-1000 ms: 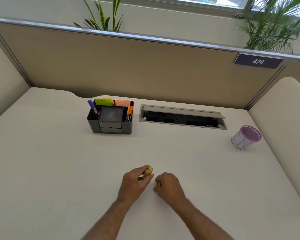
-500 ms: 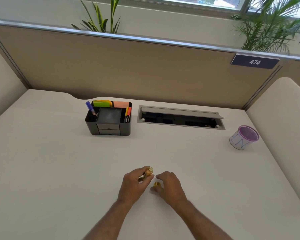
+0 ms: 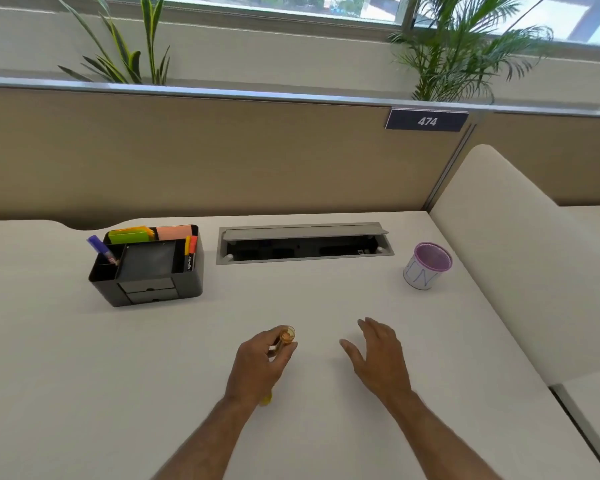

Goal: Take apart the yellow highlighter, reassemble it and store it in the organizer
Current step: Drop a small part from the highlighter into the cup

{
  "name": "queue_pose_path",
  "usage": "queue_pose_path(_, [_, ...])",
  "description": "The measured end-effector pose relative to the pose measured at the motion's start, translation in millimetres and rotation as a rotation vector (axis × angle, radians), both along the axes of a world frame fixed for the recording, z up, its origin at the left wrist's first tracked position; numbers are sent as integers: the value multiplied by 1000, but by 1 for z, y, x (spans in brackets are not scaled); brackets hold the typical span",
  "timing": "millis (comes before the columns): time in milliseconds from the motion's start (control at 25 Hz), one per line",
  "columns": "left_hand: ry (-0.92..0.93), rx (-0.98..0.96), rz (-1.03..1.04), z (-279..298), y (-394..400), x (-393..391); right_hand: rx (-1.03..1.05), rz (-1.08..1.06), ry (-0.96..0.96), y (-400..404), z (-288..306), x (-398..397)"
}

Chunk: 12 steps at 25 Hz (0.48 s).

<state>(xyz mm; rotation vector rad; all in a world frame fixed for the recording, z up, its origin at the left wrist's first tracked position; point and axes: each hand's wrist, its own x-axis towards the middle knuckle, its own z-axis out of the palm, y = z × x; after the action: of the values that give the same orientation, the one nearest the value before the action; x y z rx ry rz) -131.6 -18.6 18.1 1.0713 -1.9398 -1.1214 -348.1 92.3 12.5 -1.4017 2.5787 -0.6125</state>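
**Desk inventory: highlighter in our left hand**

1. Left hand [image 3: 261, 363]: fingers curled around the yellow highlighter [image 3: 284, 337]. We see its round open end poking out above the fingertips, and a bit of yellow showing below the wrist at the heel of the hand. The rest of the barrel is hidden in the grip.

2. Right hand [image 3: 378, 356]: open wide, fingers spread, palm down, holding nothing. It sits to the right of the left hand, apart from it, with bare surface [image 3: 118, 393] between. We cannot tell whether it touches the surface or hovers just above.

3. Organizer [image 3: 146, 268]: black, with several compartments and small drawers at the front. It stands well beyond the left hand and off to its left. Inside we count a purple pen [image 3: 101, 249] leaning in the left compartment, green and orange sticky notes [image 3: 153, 233] along the back, and an orange marker [image 3: 190, 251] upright in the right slot.

4. Cable tray [image 3: 303, 242]: grey, lid raised, set into the surface beyond both hands, just right of the organizer.

5. Cup [image 3: 427, 265]: white with a purple rim, upright, well beyond the right hand and off to its right.

6. Number plate [image 3: 426, 120]: reads 474, fixed to the partition behind the surface.
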Motion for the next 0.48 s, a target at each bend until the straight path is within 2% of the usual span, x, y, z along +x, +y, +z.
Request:
queue_pose_path(200, [-25,-30,-121,16,-9,-73,178,-43,99,16,-14,-66])
queue_pose_path(480, [-77,-91,-220,31,-19,-170,238,-57,138,26,-33,-113])
